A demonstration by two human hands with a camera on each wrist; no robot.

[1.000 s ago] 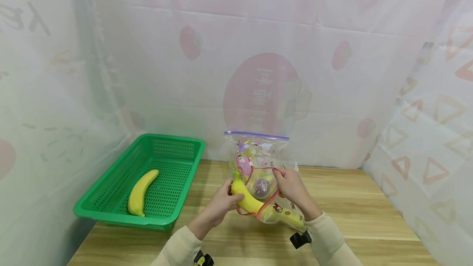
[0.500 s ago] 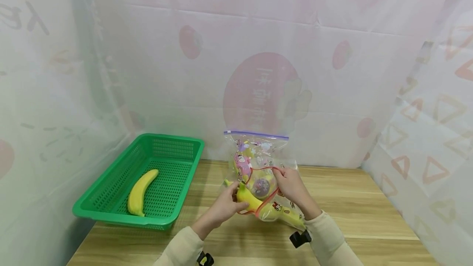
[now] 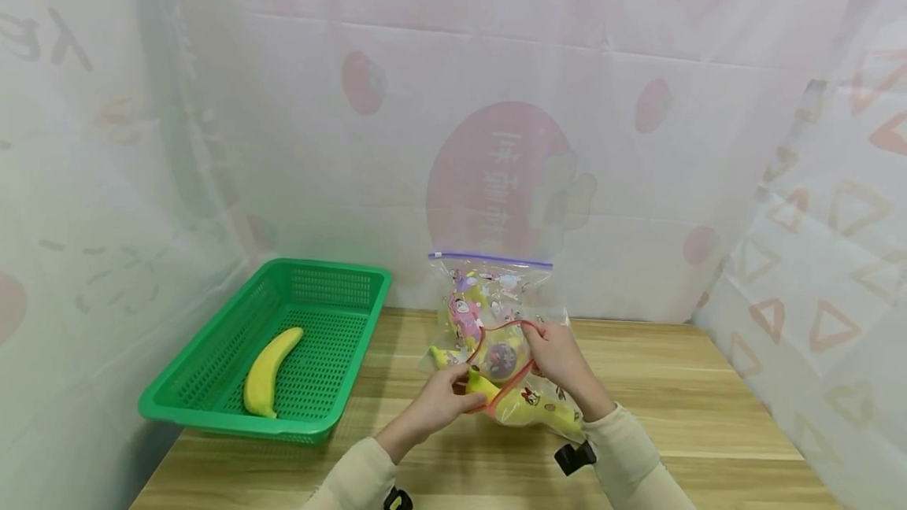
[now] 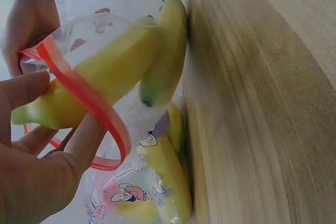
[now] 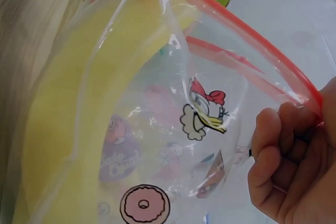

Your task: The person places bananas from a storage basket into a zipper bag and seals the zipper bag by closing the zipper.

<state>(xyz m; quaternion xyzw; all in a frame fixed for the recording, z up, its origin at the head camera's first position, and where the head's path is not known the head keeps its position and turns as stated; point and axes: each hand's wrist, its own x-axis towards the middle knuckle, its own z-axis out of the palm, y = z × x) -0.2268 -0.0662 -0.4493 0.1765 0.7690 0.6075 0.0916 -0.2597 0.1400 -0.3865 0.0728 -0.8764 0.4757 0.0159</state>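
You've got both hands bare: left hand (image 3: 434, 408), right hand (image 3: 560, 356). No gloves, no rings or watch visible in any view. Both forearms are in long cream/off-white sleeves, left sleeve (image 3: 350, 478), right sleeve (image 3: 634, 459); plain knit-looking fabric, no print, cuffs ending at the wrists with soft folds. A small black clip-like mount (image 3: 575, 456) sits under your right cuff, blocky, two lobes. A similar black piece (image 3: 397, 500) sits under your left cuff at the frame's bottom edge, with a small yellow spot on it. Can't tell straps or cables. Fingernails short and unpainted in the wrist views.
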